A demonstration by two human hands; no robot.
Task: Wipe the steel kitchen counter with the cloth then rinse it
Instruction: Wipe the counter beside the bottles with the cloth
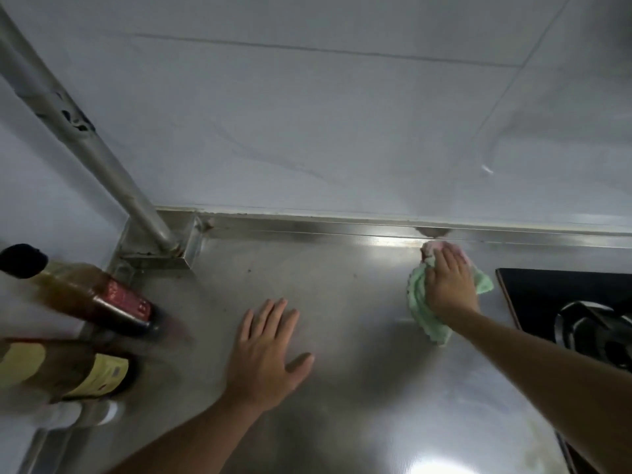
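One cloth [419,294], green with a pink end, lies on the steel counter [345,398] at its rear edge, just left of one black stove [547,292]. Its long axis runs front to back, the pink end touching the back rim. The right hand [449,285] presses flat on the cloth, fingers straight. The left hand [266,350] rests flat on the counter, fingers spread. Two bottles [92,295] stand at far left, near one pipe [85,138].

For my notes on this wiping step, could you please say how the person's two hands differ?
The left hand rests flat on the steel counter, fingers spread, holding nothing; the right hand presses the crumpled green and pink cloth. The left hand lies nearer the person; the right hand reaches the back edge. Both lie palm-down.
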